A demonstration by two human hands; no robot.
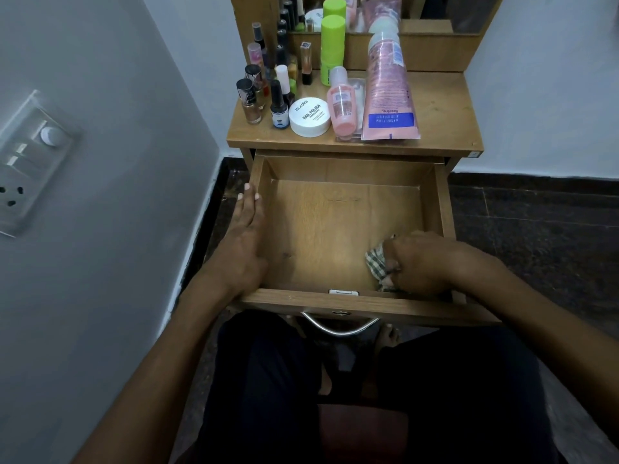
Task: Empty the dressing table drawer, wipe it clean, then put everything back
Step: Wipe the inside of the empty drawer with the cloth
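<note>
The wooden drawer [345, 229] is pulled fully out of the desk [435, 128] and fills the centre of the frame; its floor is bare apart from the cloth. The left hand [246, 236] lies flat along the drawer's left wall, fingers straight and together, pointing toward the top of the frame, and holds nothing. The right hand [418, 262] is in the lower right corner of the drawer, fingers curled round a bunched checked cloth [376, 262], which it presses against the drawer floor close to the front panel. A curved metal handle [340, 324] hangs from the front panel at lower centre, with a small metal lock plate [343, 292] on the panel's top edge just above it. The removed contents stand on the desk top in the upper centre of the frame: a cluster of nail polish bottles [268, 85] at the left, a round white nail polish remover tub [310, 116] just right of them, a small pink bottle [341, 102] touching the tub's right side, a tall green-capped bottle [332, 50] behind these, and a large pink Vaseline tube [388, 92] standing cap-up at the right. A mirror [418, 11] rises behind the desk top. A switch and socket panel [30, 162] is mounted on the grey wall at the left of the frame. The person's dark-trousered legs occupy the bottom of the frame.
</note>
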